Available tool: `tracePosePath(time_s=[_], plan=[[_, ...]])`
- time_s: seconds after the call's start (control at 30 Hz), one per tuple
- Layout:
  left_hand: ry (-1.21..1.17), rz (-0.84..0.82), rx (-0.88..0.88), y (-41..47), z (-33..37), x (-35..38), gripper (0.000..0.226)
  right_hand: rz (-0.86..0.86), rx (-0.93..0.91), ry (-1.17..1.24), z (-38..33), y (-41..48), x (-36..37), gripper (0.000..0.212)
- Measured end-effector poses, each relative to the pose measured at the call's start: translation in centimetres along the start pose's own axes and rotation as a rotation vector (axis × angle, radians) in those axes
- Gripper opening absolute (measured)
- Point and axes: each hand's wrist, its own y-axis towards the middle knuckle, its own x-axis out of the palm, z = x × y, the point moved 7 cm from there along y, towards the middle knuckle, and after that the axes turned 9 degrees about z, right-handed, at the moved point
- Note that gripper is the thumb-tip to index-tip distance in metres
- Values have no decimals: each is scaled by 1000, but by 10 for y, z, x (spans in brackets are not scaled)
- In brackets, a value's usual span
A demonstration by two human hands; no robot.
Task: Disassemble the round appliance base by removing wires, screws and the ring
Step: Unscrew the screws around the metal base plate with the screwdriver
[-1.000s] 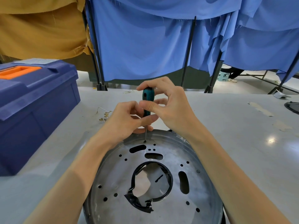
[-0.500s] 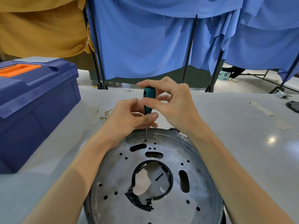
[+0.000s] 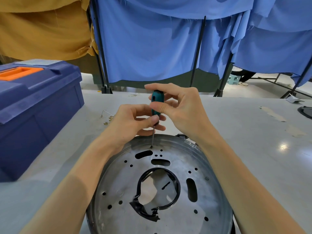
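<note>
A round metal appliance base [image 3: 118, 184] lies flat on the table in front of me, pierced with holes and slots. A torn black ring [image 3: 176, 191] lines its central opening. A teal-handled screwdriver [image 3: 156, 103] stands upright with its tip in a screw [image 3: 151, 146] near the base's far rim. My right hand [image 3: 182, 112] pinches the handle's upper part with fingers and thumb. My left hand [image 3: 131, 122] pinches the lower end of the handle where the shaft begins. Another screw [image 3: 207, 178] sits at the base's right side.
A closed blue toolbox [image 3: 33, 105] with an orange handle stands at the left. Small brass parts and a thin wire [image 3: 108, 118] lie behind my left hand. A dark round object [image 3: 306, 112] shows at the table's right edge. Blue and ochre cloth screens hang behind the table.
My right hand's fingers have shifted round the screwdriver handle, as in turning it. The tip stays in the same screw, and my left hand keeps its hold.
</note>
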Motion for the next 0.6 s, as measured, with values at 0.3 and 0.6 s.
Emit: tracePosePath(time_s=[0.3, 0.6], plan=[[8, 67, -3, 3, -3, -5, 39, -6, 5, -54, 3, 0, 3, 31], [-13, 13, -16, 1, -2, 1, 14, -44, -4, -27, 1, -2, 5, 37]])
